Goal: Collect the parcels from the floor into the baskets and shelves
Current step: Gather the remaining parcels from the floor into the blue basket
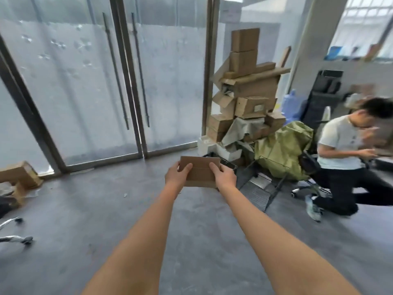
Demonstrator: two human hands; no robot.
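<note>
You hold a flat brown cardboard parcel [200, 171] out in front of you at arm's length, above the grey concrete floor [106, 209]. Your left hand [177, 175] grips its left edge, thumb curled over the top face; your right hand [224, 175] grips the right edge the same way. The parcel is level, clear of the floor, and partly covers a black plastic crate [227, 163] just behind it. Beyond the crate stands a leaning stack of brown cardboard boxes [246, 92] against the frosted glass doors [127, 81]. A black wire basket [263, 184] lies on the floor near your right hand, beside a bulky olive-green sack [282, 152]. A person in a white T-shirt [340, 143] kneels at the right. More brown cardboard [20, 177] lies at the far left
</note>
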